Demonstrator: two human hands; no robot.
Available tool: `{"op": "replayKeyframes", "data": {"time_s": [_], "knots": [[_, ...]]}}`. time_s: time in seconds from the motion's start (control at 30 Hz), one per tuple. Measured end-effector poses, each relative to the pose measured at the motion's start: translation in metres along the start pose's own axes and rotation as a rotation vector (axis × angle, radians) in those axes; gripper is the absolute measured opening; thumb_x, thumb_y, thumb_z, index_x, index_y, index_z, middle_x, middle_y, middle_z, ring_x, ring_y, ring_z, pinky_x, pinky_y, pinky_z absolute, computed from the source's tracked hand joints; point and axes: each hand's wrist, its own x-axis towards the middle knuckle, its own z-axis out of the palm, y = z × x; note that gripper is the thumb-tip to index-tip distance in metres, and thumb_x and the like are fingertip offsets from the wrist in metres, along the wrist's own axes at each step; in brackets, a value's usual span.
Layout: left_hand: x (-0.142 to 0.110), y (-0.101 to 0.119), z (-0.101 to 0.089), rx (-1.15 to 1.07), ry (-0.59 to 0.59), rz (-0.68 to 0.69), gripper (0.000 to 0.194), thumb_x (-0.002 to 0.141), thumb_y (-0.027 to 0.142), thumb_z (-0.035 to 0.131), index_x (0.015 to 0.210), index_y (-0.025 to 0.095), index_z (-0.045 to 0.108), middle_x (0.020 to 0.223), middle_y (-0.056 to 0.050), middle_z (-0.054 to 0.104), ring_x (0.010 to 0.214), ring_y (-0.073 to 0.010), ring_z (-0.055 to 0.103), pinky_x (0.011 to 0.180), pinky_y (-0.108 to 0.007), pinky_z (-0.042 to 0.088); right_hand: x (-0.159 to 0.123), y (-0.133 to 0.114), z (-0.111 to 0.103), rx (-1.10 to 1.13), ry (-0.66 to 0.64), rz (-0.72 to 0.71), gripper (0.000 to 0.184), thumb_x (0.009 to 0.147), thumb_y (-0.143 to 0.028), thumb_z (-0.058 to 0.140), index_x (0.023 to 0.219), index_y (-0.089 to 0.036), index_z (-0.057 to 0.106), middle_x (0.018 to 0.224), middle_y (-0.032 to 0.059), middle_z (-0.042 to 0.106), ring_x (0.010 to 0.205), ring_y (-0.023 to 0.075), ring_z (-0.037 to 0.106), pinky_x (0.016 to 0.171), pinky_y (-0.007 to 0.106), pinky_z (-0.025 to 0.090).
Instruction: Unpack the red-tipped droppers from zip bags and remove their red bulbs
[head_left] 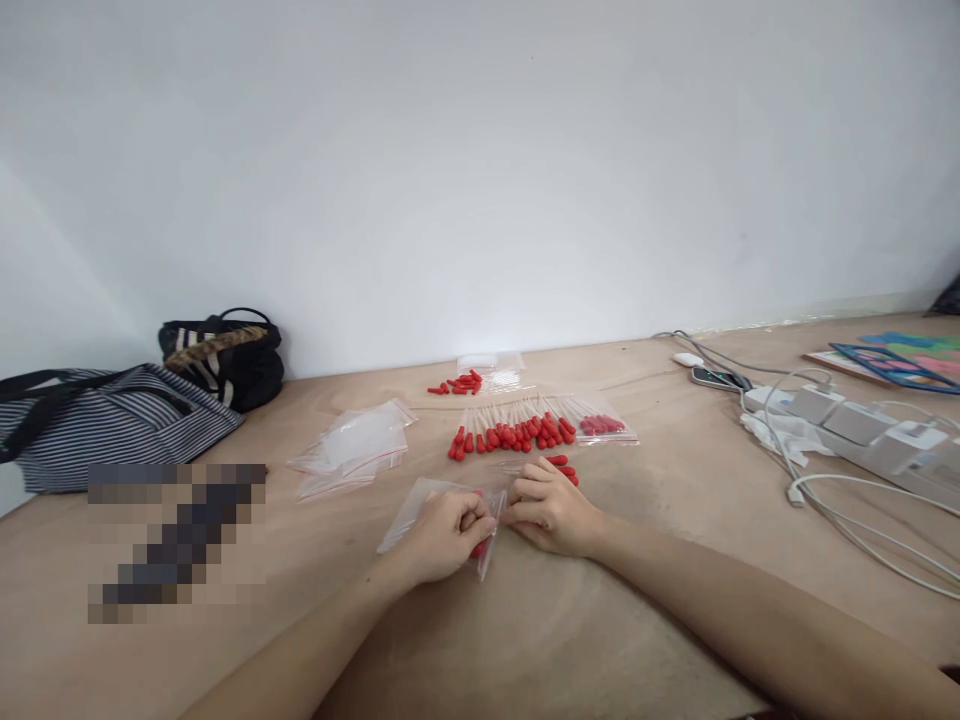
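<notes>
Your left hand point(441, 535) grips, fingers curled, a clear bag point(406, 514) with red contents point(478, 550); your right hand point(555, 510) lies at its edge, fingers bent, grip indeterminable.

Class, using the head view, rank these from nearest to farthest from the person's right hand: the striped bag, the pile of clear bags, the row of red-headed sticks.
From the right hand:
1. Row of red-headed sticks: just beyond the hand.
2. Pile of clear bags: off to the left.
3. Striped bag: at the far left.
</notes>
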Motion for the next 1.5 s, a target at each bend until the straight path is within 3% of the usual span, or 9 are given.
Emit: {"op": "replayKeyframes", "data": {"time_s": [0.3,0.57,0.73,0.9,1.23,1.4,1.5], "knots": [[0.000,0.001,-0.001,-0.012,0.009,0.005,0.024,0.074,0.034,0.046,0.058,0.017,0.050,0.046,0.006,0.037,0.045,-0.0088,0.033,0.047,-0.021,0.025,0.001,0.002,-0.003,0.057,-0.122,0.092,0.011,0.079,-0.028,0.052,0.081,-0.020,0.059,0.078,0.0020,0.056,0.074,0.0145,0.042,0.067,0.031,0.029],[0.001,-0.003,0.001,-0.106,0.014,0.011,0.022,0.074,0.034,0.043,0.060,0.017,0.047,0.047,0.006,0.039,0.045,-0.0089,0.035,0.045,-0.021,0.025,0.005,0.001,0.003,-0.097,-0.006,-0.018,0.012,0.080,-0.021,0.048,0.073,-0.020,0.058,0.073,0.0008,0.056,0.071,0.0131,0.039,0.065,0.030,0.026],[0.000,0.003,0.004,0.144,0.081,0.037,0.017,0.069,0.021,0.044,0.052,0.017,0.042,0.046,0.006,0.038,0.046,-0.0092,0.035,0.048,-0.023,0.024,0.008,0.000,0.006,-0.208,0.058,-0.127,0.023,0.083,-0.012,0.040,0.066,-0.018,0.055,0.070,-0.0006,0.057,0.068,0.0119,0.036,0.067,0.030,0.026],[-0.001,0.006,0.007,0.345,0.113,0.178,0.025,0.073,0.017,0.038,0.049,0.016,0.033,0.048,0.004,0.041,0.050,-0.0102,0.038,0.058,-0.027,0.026,0.007,0.001,0.005,-0.255,0.055,-0.177,0.027,0.086,-0.011,0.035,0.066,-0.017,0.053,0.068,-0.0013,0.058,0.069,0.0113,0.038,0.069,0.030,0.026],[0.006,-0.009,0.021,0.226,0.254,0.174,0.019,0.065,0.012,0.036,0.048,0.018,0.032,0.048,0.004,0.038,0.050,-0.0108,0.037,0.053,-0.024,0.025,0.014,0.002,0.001,-0.311,-0.078,-0.292,0.031,0.088,-0.008,0.028,0.070,-0.016,0.053,0.065,-0.0011,0.052,0.069,0.0108,0.039,0.071,0.031,0.024],[0.008,-0.020,0.017,0.145,0.325,0.126,0.028,0.075,0.018,0.035,0.047,0.018,0.036,0.045,0.004,0.038,0.046,-0.0102,0.037,0.047,-0.023,0.026,0.013,0.004,-0.003,-0.299,-0.196,-0.322,0.032,0.089,-0.010,0.029,0.069,-0.019,0.052,0.063,-0.0028,0.052,0.069,0.0105,0.039,0.075,0.031,0.024],[0.002,-0.019,0.005,0.177,0.292,0.222,0.034,0.082,0.027,0.035,0.050,0.017,0.043,0.051,0.002,0.046,0.053,-0.0116,0.044,0.055,-0.024,0.035,0.009,0.006,-0.005,-0.247,-0.187,-0.262,0.029,0.089,-0.012,0.032,0.072,-0.019,0.054,0.068,-0.0028,0.057,0.070,0.0105,0.040,0.076,0.032,0.023]]}}
